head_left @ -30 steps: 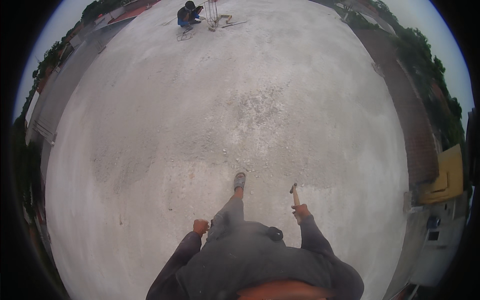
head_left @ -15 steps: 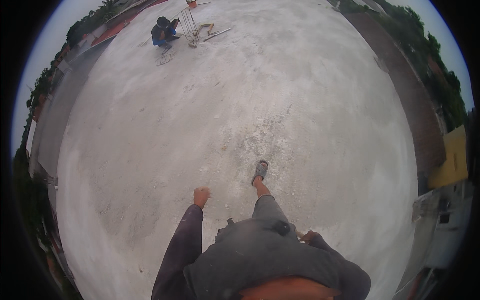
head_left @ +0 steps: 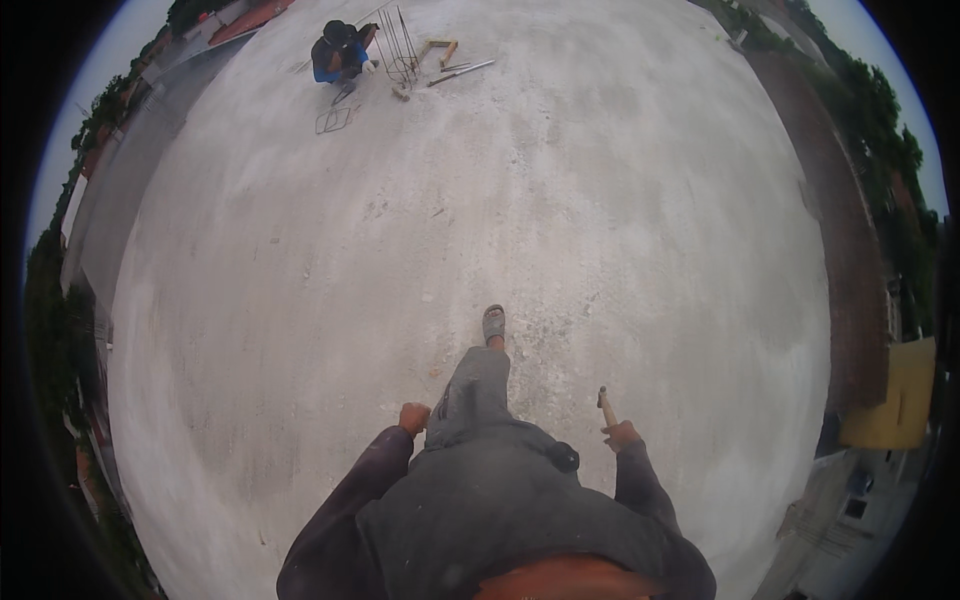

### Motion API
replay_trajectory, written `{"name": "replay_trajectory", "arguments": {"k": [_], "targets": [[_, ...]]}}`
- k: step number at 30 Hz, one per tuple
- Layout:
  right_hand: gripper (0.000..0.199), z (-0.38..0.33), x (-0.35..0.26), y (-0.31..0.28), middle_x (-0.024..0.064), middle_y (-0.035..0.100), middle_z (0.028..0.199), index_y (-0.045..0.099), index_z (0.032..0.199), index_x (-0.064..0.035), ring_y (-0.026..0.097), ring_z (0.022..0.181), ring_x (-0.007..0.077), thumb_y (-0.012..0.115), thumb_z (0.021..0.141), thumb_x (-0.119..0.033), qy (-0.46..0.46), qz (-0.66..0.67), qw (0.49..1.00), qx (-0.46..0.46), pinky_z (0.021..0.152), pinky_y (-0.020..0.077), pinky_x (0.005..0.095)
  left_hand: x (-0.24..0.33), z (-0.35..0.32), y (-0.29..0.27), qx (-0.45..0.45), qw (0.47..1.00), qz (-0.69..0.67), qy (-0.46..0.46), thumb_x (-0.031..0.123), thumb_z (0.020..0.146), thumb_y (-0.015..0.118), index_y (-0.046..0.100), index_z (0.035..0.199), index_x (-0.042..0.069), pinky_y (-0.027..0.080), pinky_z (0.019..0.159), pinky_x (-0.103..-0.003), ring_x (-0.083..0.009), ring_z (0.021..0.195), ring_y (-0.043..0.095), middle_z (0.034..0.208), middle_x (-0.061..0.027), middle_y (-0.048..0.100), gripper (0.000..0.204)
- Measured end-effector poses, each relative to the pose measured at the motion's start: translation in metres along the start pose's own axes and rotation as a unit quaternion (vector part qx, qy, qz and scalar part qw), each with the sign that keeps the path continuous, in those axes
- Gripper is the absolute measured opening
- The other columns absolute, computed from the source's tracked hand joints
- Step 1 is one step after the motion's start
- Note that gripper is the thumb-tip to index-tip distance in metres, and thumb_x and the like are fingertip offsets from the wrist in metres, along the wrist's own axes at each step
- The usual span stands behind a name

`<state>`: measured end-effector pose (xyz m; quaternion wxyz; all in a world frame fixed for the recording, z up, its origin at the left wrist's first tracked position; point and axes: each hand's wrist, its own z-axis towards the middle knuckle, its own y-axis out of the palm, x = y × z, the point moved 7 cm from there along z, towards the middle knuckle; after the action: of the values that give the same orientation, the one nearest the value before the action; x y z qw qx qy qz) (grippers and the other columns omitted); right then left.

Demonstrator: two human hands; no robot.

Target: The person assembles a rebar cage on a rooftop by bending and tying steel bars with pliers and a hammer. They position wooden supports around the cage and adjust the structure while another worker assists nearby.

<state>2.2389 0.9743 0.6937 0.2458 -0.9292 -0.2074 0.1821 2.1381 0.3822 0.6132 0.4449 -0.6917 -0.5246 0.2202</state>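
My right hand (head_left: 622, 436) is wrapped round the wooden handle of a hammer (head_left: 608, 406), whose dark head points forward, away from me. It hangs above the concrete to the right of my body. My left hand (head_left: 414, 417) is curled into a loose fist beside my thigh, with nothing visible in it. One foot in a grey sandal (head_left: 493, 322) is stepping out in front of me on the pale, dusty concrete slab (head_left: 330, 300).
Ahead on the left, a person (head_left: 342, 55) crouches by upright rebar rods (head_left: 398, 50). Nearby lie bent wire stirrups (head_left: 333, 121), a wooden frame (head_left: 447, 50) and a long bar (head_left: 460, 73). Small rubble (head_left: 560, 325) is scattered ahead. Roofs and trees flank the slab.
I have walked forward, so the crouching person and the rebar are closer. The other foot now leads. My right hand has swung forward, bringing the hammer into plain view; my left has drawn back.
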Motion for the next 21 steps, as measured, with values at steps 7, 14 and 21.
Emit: {"name": "replay_trajectory", "arguments": {"k": [7,14,21], "targets": [[0.04,0.162,-0.197,-0.156,0.0159,0.066,0.083,0.062,0.101,0.0096,0.066,0.063,0.0222,0.086,0.077,-0.012,0.059,0.129,0.989,0.037,0.046,0.0475,0.0376,-0.096,0.298,-0.146,0.008,0.962,-0.272,0.008,0.024,0.082,0.067,0.07,0.087,0.008,0.047,0.053,-0.037,-0.0239,0.066,0.066,0.077,-0.0086,0.067,0.017],[0.044,0.281,-0.355,-0.304,0.016,0.067,0.08,0.063,0.099,0.009,0.067,0.064,0.0216,0.091,0.07,-0.011,0.079,-0.004,0.997,0.017,0.046,0.0493,0.0377,-0.129,0.523,-0.454,0.172,0.75,-0.611,-0.188,0.017,0.087,0.06,0.07,0.101,-0.004,0.054,0.062,-0.031,-0.0167,0.066,0.066,0.08,-0.0112,0.07,0.027],[0.048,0.415,-0.572,-0.416,0.0178,0.072,0.085,0.061,0.106,0.0037,0.074,0.071,0.0244,0.088,0.075,-0.021,0.063,-0.126,0.99,-0.027,0.055,0.055,0.0401,-0.149,0.706,-0.524,0.182,0.711,-0.632,-0.25,0.013,0.086,0.059,0.071,0.094,-0.004,0.055,0.06,-0.031,-0.0178,0.067,0.068,0.08,-0.0118,0.071,0.022]]}}
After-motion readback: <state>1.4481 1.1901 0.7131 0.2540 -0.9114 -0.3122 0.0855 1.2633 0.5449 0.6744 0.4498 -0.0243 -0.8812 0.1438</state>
